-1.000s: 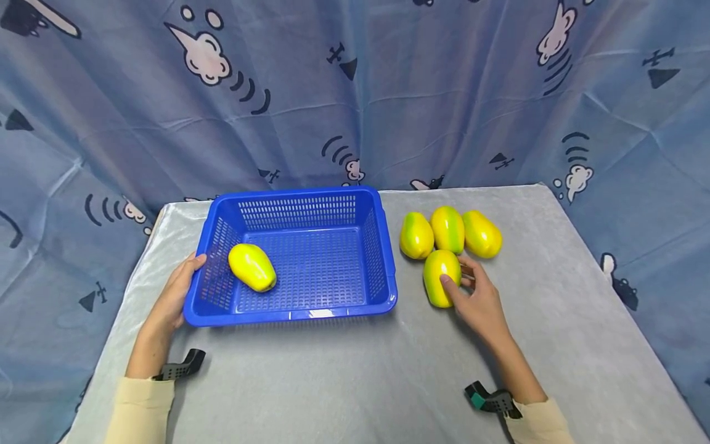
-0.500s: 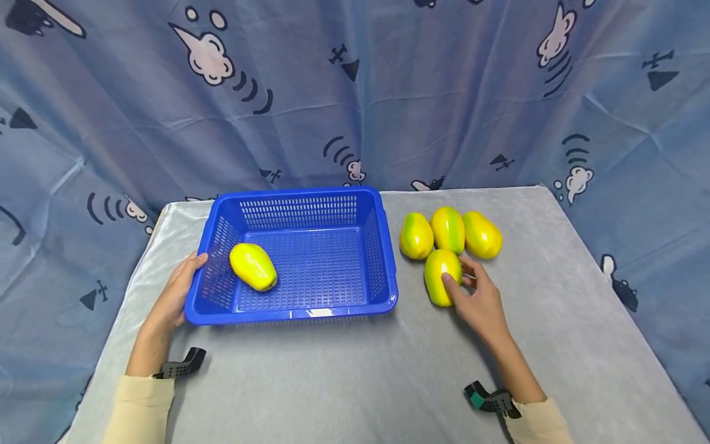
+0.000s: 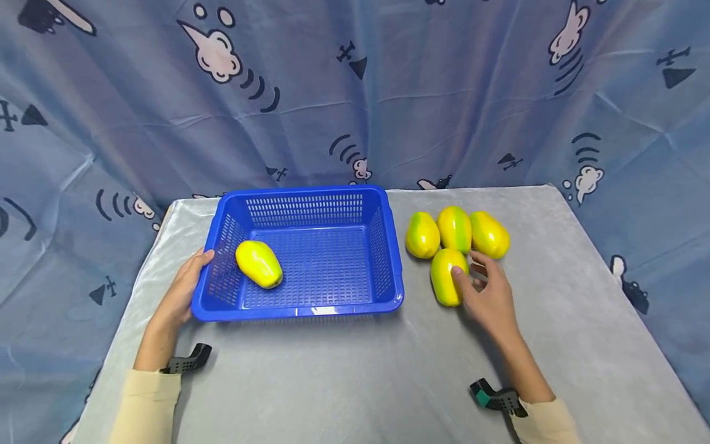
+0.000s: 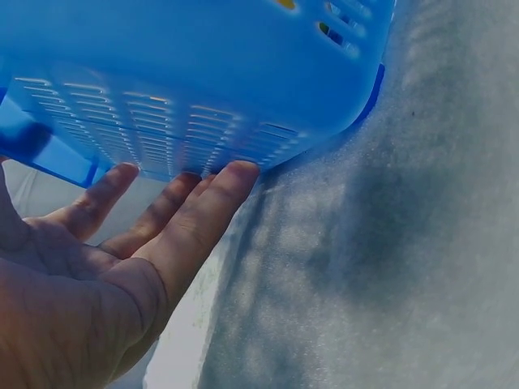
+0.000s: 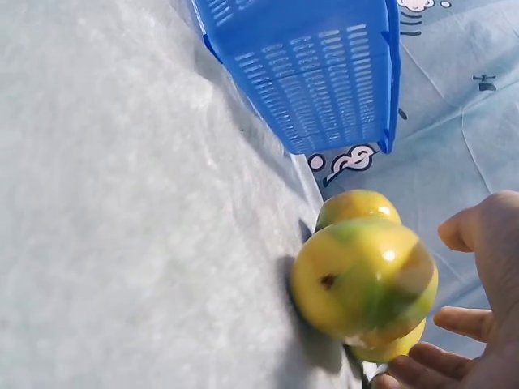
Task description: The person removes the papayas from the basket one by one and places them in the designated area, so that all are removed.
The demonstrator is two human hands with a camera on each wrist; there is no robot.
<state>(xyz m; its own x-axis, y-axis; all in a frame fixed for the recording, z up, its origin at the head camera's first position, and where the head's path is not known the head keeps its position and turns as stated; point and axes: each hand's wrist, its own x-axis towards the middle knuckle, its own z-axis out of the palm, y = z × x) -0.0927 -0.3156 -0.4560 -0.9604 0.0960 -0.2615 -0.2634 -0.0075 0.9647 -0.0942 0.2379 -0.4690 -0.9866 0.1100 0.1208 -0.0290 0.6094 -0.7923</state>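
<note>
My left hand [image 3: 185,287] holds the left side of the blue plastic basket [image 3: 396,271], thumb at the rim. In the left wrist view its fingers [image 4: 203,219] lie against the basket's slotted outer wall. One yellow mango [image 3: 259,264] lies inside, toward the left. To the basket's right, my right hand [image 3: 490,296] is beside the front mango [image 3: 446,280], thumb overlapping its right edge in the head view. The right wrist view shows a gap between that hand's spread thumb and fingers [image 5: 462,320] and the mango.
Behind the front mango sit a left mango [image 3: 423,235], a middle mango [image 3: 455,229] with a green streak, and a right mango [image 3: 490,235], close together. A grey cloth [image 3: 333,382] covers the table, and a patterned blue curtain [image 3: 310,92] hangs behind it.
My right thumb has shifted slightly right off the front mango's face, and the fingers have loosened from it. The left hand keeps its place on the basket. The head view has shifted slightly.
</note>
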